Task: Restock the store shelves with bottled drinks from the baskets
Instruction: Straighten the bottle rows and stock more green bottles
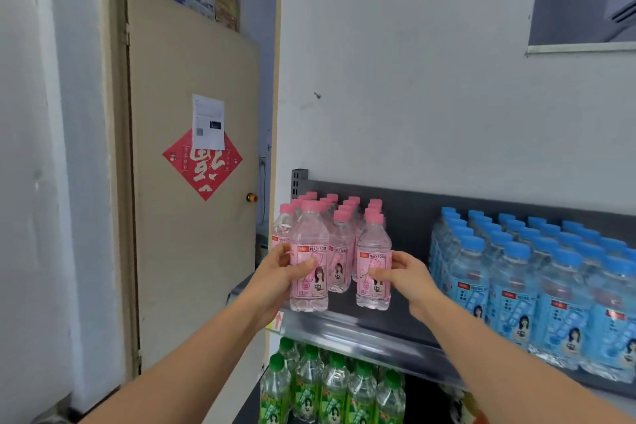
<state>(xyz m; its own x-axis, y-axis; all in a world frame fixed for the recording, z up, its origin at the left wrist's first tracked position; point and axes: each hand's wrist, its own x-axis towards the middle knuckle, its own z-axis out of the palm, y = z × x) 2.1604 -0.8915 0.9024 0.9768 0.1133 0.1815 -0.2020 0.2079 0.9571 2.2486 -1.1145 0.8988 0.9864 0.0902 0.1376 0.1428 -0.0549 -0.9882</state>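
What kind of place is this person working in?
Most likely a small shop: a metal shelf holds rows of pink-capped peach soda bottles and blue-capped bottles, with green-capped bottles on the tier below.

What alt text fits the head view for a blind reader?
The left hand grips the left pink bottle and the right hand the right pink bottle, both peach soda, upright at the front of the upper shelf. Blue-capped bottles stand to their right, green-capped bottles below.
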